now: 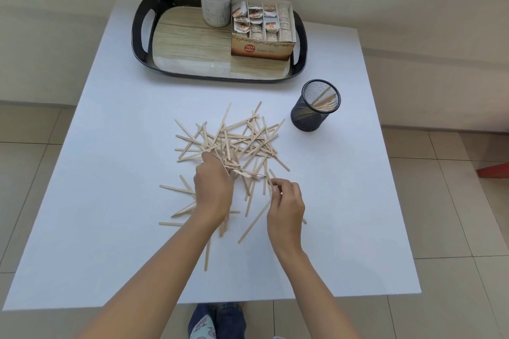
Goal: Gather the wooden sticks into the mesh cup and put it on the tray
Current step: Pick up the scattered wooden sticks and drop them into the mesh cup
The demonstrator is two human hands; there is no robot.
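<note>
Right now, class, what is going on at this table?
A person is picking wooden sticks off a white table. The left hand grips a bunch in the pile; the right hand pinches one stick. The mesh cup stands on the table beside the tray, holding a few sticks.

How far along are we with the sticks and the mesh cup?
Early. Done: a few sticks already stand in the mesh cup, which sits on the table beside the tray, not on it. In hand: the left hand and right hand are picking sticks from the scattered pile. Left: most of the pile, then moving the cup onto the tray.
</note>
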